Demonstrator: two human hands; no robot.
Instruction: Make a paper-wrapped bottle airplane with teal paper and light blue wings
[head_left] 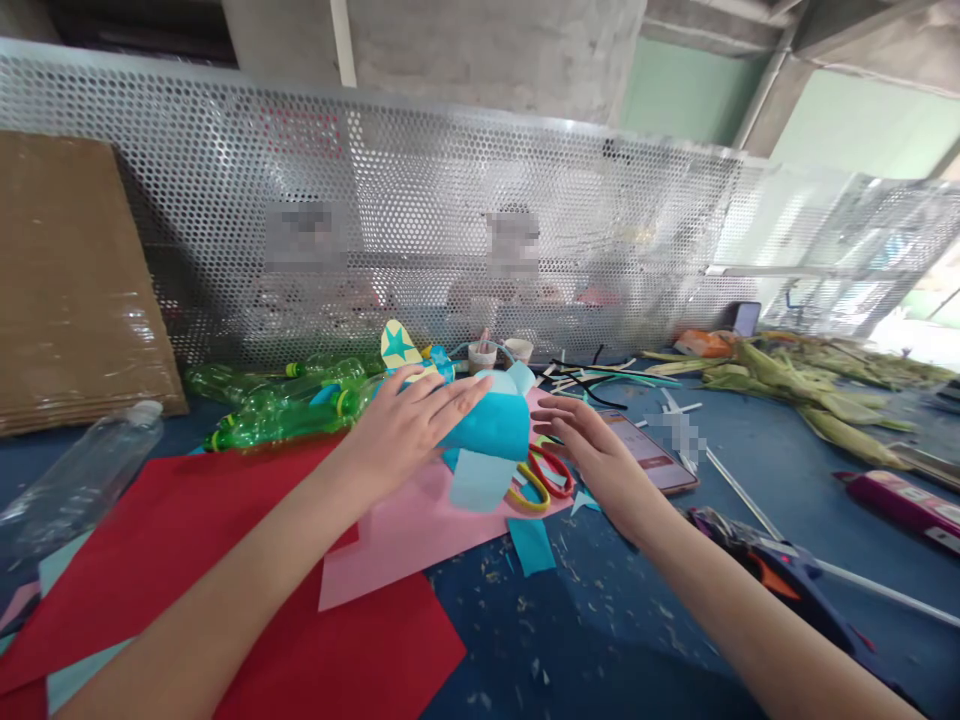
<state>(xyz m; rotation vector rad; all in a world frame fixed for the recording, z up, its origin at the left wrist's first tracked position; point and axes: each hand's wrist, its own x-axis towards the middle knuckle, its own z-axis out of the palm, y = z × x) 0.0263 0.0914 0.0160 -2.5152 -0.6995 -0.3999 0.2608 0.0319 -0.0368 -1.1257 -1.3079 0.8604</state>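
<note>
My left hand (409,425) lies with its fingers stretched out on top of a blue paper piece (491,430), pressing it from the left. My right hand (592,450) hovers open just to the right of that paper, fingers spread, holding nothing. Under and between the hands lie scissors (544,478) with red and yellow handles on a pink paper sheet (405,530). A smartphone (652,455) lies just beyond my right hand. A yellow paper shape with a teal star (397,347) stands behind my left hand.
A red paper sheet (225,560) covers the blue table's (600,620) left front. Green plastic bottles (285,405) lie behind it, a clear bottle (82,475) at far left, cardboard (67,290) leaning there. A glue gun (757,555) sits by my right forearm. Corn husks (810,385) lie at right. Two people sit behind a perforated metal screen (450,220).
</note>
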